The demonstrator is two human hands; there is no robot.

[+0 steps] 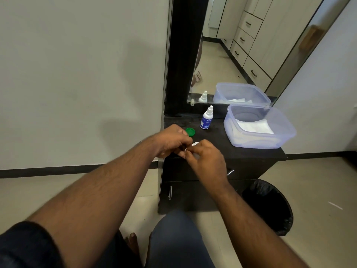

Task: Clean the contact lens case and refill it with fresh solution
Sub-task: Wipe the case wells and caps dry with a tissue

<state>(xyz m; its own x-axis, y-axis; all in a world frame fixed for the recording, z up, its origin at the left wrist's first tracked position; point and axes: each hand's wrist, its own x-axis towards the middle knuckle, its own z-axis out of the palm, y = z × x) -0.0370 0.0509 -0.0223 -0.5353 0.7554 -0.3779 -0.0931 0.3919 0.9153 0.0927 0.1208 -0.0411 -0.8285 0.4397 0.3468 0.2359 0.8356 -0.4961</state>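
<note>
1. Lens case, mostly hidden, is held between both hands above the front edge of the dark cabinet top.
2. Left hand and right hand are curled round it.
3. Green cap lies just beside, already off.
4. Case should be kept level, the second cap turned gently, with the solution bottle left within reach.

Just behind the gripping hands a glossy green plastic cap lies on the matt black cabinet top, beyond it a smooth white plastic bottle, further right a translucent plastic box holding white cloth-like sheets.
</note>
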